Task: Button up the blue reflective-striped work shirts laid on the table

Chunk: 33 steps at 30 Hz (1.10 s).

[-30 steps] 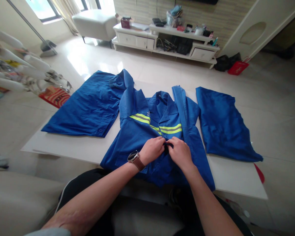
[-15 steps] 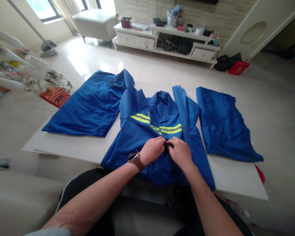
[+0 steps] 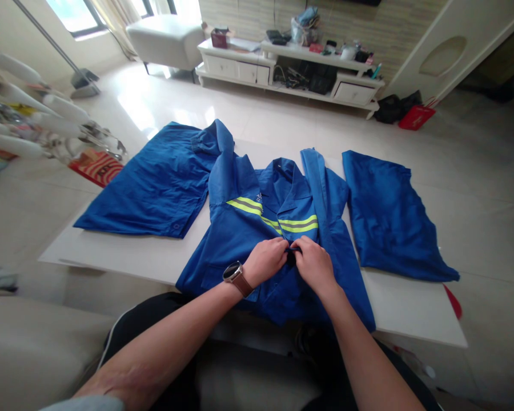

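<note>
A blue jacket (image 3: 235, 240) with yellow-green and grey reflective stripes lies spread on a white table, its collar toward the far side. Both hands meet at its front opening, just below the stripes. My left hand (image 3: 266, 260), with a watch (image 3: 233, 272) on its wrist, is closed on the jacket's front edge. My right hand (image 3: 314, 264) pinches the front edge beside it. The fingertips nearly touch, and the bit of cloth between them is dark and partly hidden. Both sleeves lie folded at the jacket's sides.
Folded blue garments lie left (image 3: 154, 182) and right (image 3: 389, 217) of the jacket on the white table (image 3: 415, 308). Beyond stand a white cabinet (image 3: 231, 69) and a pale ottoman (image 3: 167, 43). A rack with white rollers (image 3: 64, 108) is at the left.
The fingers of my right hand have shifted very slightly at the jacket's front edge. Otherwise the hands and garments keep their places.
</note>
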Each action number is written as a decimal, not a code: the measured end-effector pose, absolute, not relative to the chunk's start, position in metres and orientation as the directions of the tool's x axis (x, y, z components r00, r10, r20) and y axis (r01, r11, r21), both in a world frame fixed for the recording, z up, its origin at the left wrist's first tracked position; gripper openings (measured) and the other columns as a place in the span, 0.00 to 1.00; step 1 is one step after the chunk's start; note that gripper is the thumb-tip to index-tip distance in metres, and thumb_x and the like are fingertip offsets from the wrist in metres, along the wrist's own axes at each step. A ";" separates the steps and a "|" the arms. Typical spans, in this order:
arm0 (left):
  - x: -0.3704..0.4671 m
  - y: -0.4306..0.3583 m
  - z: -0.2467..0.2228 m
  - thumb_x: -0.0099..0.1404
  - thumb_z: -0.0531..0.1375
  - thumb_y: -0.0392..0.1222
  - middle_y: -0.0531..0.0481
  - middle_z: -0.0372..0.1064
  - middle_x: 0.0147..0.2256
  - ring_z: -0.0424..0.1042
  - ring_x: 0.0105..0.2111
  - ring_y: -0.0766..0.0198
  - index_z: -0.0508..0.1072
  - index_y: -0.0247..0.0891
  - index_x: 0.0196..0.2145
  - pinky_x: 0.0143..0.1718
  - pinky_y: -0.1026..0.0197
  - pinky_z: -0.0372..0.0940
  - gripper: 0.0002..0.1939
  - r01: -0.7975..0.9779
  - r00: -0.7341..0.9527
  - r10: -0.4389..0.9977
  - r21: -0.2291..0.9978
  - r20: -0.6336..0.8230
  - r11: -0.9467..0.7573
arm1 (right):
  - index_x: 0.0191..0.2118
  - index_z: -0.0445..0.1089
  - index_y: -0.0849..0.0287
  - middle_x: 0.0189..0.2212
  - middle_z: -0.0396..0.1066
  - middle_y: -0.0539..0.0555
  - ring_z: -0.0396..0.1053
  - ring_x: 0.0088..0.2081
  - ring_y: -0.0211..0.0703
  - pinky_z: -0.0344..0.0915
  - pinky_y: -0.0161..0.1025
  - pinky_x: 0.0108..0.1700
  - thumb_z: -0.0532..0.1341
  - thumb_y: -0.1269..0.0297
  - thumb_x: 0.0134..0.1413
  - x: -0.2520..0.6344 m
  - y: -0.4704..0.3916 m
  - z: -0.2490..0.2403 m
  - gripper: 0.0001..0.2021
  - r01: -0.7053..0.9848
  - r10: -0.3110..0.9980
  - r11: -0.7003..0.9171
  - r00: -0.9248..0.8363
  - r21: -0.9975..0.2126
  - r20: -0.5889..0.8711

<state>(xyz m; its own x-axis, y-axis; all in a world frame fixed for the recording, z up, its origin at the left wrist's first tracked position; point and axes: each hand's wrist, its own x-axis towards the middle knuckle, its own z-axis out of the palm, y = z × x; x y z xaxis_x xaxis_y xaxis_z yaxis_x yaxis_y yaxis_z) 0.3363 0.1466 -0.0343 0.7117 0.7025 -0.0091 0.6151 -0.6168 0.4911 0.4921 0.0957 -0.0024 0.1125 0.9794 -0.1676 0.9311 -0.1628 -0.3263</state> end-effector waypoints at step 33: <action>0.335 0.149 -0.034 0.71 0.55 0.35 0.46 0.74 0.42 0.75 0.40 0.59 0.73 0.37 0.43 0.43 0.60 0.70 0.08 0.596 0.720 0.694 0.522 -0.012 -0.610 | 0.47 0.78 0.51 0.47 0.76 0.52 0.73 0.44 0.41 0.61 0.35 0.42 0.55 0.64 0.67 0.489 0.098 -0.003 0.13 0.950 0.975 -0.148 0.093 -0.275 -0.202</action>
